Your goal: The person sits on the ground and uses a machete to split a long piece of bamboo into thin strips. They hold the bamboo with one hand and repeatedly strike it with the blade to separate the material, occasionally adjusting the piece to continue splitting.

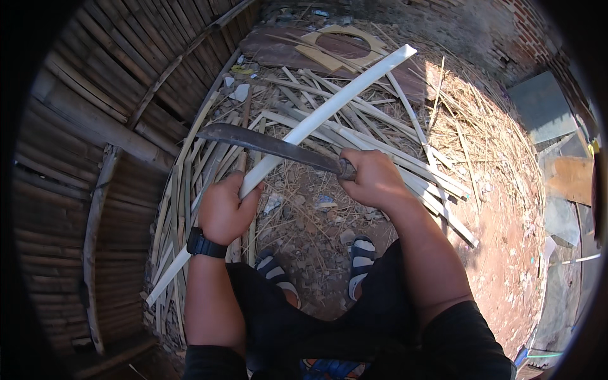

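Observation:
My left hand [227,206], with a dark watch on its wrist, is closed around a long pale bamboo strip [329,107]. The strip slants from the lower left, through the hand, up to the far right. In my right hand [372,177] is the handle of a machete [266,144], gripped in closed fingers. Its dark, broad blade points left and crosses over the strip just beyond my left hand. Whether the edge touches the strip or bites into it, I cannot tell.
Split bamboo strips [405,158] lie in loose piles on the ground ahead and to the left. A slatted bamboo wall [95,164] rises at the left. Farther off lies a yellowish board with a round hole [316,54], near a brick wall [532,25]. Sheets [541,107] lean at the right.

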Tool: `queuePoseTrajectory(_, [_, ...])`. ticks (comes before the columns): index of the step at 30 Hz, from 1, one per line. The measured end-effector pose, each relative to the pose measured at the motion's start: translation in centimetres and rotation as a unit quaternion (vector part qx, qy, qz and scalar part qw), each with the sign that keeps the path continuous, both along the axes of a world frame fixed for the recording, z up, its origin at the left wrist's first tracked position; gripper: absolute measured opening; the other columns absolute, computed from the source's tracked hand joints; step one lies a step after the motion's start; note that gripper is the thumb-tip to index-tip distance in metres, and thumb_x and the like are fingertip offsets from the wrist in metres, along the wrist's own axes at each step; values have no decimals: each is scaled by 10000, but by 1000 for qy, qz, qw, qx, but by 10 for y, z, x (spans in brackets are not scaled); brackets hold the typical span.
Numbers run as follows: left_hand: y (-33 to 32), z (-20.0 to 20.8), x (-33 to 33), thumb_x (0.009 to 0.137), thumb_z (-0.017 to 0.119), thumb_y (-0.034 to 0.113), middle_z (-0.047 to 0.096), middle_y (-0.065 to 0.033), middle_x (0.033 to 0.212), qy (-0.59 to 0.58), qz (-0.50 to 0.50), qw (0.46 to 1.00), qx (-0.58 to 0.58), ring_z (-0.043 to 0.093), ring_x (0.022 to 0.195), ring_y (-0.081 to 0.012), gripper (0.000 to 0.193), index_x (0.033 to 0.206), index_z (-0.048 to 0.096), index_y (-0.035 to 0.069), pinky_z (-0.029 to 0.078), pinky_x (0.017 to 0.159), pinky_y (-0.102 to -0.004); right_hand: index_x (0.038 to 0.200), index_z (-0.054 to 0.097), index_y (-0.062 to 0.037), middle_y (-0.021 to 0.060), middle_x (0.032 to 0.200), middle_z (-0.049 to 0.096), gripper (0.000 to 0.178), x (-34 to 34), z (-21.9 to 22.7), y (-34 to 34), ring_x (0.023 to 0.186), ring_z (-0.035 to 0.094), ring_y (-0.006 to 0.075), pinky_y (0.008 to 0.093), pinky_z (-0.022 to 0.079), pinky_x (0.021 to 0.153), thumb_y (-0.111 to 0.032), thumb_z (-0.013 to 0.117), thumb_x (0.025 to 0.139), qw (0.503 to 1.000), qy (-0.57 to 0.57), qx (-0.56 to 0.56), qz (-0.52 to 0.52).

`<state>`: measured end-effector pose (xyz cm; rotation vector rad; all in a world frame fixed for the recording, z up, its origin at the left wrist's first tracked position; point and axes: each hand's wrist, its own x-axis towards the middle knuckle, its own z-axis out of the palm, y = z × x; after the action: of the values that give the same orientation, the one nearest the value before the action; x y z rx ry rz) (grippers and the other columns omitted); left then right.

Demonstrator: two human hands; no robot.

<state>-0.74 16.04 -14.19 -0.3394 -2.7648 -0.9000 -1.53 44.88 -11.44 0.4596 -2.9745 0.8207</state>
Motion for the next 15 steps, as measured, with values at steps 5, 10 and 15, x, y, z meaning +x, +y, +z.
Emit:
queuePoseTrajectory(5, [8,19,-5,901,716,270,637,-206,662,-32,55,998,2,642,628,-419,273,831,653,13,487,568,-456,1109,638,-26,240,873,695,305,-29,-21,42,890,681,418,486,513,787,-163,707,846,972,-36,-175,-155])
queuePoseTrajectory(10, [-1,-8,-10,923,680,230,634,-189,655,45,-22,994,102,648,620,-393,239,873,672,-4,485,576,-433,1053,664,-41,200,799,694,309,4,-22,-19,742,677,394,454,518,704,-169,749,784,993,66,68,76])
queuePoseTrajectory(15, [-4,14,2,960,638,162,617,-109,664,-55,-23,993,99,611,647,-215,193,959,672,-28,470,606,-367,983,655,-35,202,855,703,257,-9,-6,4,853,675,416,468,518,743,-164,749,782,997,70,-9,-18])
